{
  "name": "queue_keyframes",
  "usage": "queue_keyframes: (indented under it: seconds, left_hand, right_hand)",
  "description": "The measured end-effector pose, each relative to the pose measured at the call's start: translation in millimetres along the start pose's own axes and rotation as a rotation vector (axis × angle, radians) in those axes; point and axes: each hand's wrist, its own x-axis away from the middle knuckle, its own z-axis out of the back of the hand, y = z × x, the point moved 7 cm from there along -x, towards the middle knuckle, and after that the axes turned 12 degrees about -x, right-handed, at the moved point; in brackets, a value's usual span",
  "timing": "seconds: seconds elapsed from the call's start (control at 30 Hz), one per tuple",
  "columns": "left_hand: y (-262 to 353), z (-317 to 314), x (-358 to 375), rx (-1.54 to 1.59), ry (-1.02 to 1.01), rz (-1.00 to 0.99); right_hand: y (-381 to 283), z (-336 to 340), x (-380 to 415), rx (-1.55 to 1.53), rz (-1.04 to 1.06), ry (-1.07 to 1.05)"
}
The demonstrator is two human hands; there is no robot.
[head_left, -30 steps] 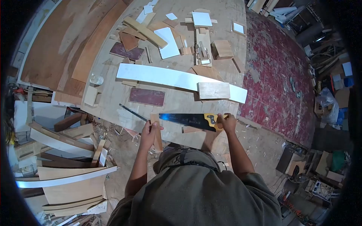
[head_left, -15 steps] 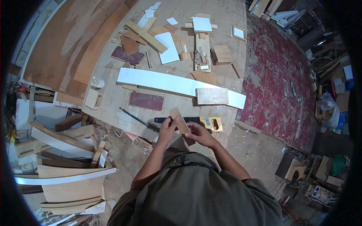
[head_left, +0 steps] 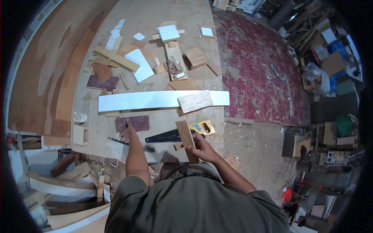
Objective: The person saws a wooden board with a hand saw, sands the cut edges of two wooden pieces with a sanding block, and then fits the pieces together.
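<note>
My right hand (head_left: 201, 149) is closed round a narrow wooden piece (head_left: 185, 138), held tilted near the table's front edge. My left hand (head_left: 126, 134) is at the lower edge of a dark red rectangular board (head_left: 139, 123), its fingers apart and nothing visible in them. Just below that hand lies a thin dark tool (head_left: 117, 140), partly hidden by the forearm. A handsaw with a yellow handle (head_left: 208, 127) and dark blade (head_left: 165, 136) rests behind the held wood. Beyond it, a pale wooden block (head_left: 195, 101) sits on a long white strip (head_left: 142, 100).
Wood offcuts (head_left: 116, 58) and white pieces (head_left: 140, 65) cover the back of the table (head_left: 155, 11). A small clear container (head_left: 80, 117) stands at the left. Large brown sheets (head_left: 35, 66) lean further left, and curved wood parts (head_left: 62, 183) are stacked below them.
My left hand has let go of the wooden piece and moved left to the dark red board. My right hand still holds the wood. The head view has shifted and turned.
</note>
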Motion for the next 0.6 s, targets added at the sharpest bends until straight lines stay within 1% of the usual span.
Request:
queue_keyframes:
  seconds: [0.03, 0.07, 0.1, 0.13, 0.17, 0.2, 0.27, 0.3, 0.33, 0.37, 0.4, 0.43, 0.47, 0.5, 0.53, 0.6]
  left_hand:
    - [5.4, 1.1, 0.3, -0.043, 0.038, 0.049]
    - [13.5, 3.2, 0.9, -0.086, 0.079, 0.093]
    - [22.4, -2.7, -5.8, -0.091, 0.067, 0.067]
    - [21.6, -6.5, -14.3, -0.092, 0.087, 0.083]
    - [16.7, -11.9, -20.2, -0.094, 0.109, 0.101]
    - [16.3, -5.5, -15.4, -0.101, 0.102, 0.082]
    - [19.9, 2.7, -6.4, -0.012, -0.122, -0.004]
    - [20.3, 3.9, -13.4, -0.101, -0.129, -0.075]
    - [15.3, -10.3, -32.3, -0.096, -0.128, -0.080]
    - [7.3, -28.7, -56.2, -0.078, -0.073, -0.065]
    - [5.7, -32.8, -71.1, -0.057, -0.016, -0.050]
    - [10.2, -16.5, -60.0, -0.047, -0.008, -0.051]
    - [12.8, 5.7, -32.3, 0.058, -0.016, -0.003]
    - [13.2, 20.0, -13.7, 0.157, -0.029, 0.044]
    - [15.6, 3.3, -36.3, 0.158, -0.031, 0.039]
    - [31.4, -29.8, -71.5, 0.166, -0.054, -0.064]
  right_hand:
    - [-5.5, 0.9, 5.8, 0.078, -0.004, 0.043]
    - [-8.0, 1.6, 10.8, 0.080, 0.008, 0.069]
    - [-9.3, 3.3, 16.1, 0.106, 0.025, 0.119]
    - [-9.2, 4.5, 21.8, 0.130, 0.037, 0.170]
    - [-9.9, 4.7, 24.8, 0.117, 0.098, 0.195]
    - [-10.2, 3.3, 28.6, 0.115, 0.104, 0.215]
    - [-23.2, -1.4, 35.2, 0.124, 0.206, 0.231]
    - [-28.5, -4.3, 37.3, 0.126, 0.216, 0.237]
    - [-34.1, -6.9, 40.0, 0.162, 0.220, 0.283]
    - [-38.3, -10.8, 42.0, 0.196, 0.220, 0.323]
    - [-42.9, -16.3, 41.3, 0.194, 0.227, 0.314]
    - [-44.6, -17.5, 41.0, 0.271, 0.177, 0.358]
    - [-44.6, -16.9, 40.5, 0.348, 0.129, 0.407]
    - [-43.2, -16.7, 39.2, 0.446, 0.140, 0.414]
    - [-44.1, -19.3, 38.5, 0.446, 0.144, 0.418]
    - [-41.4, -22.7, 37.7, 0.322, 0.063, 0.403]
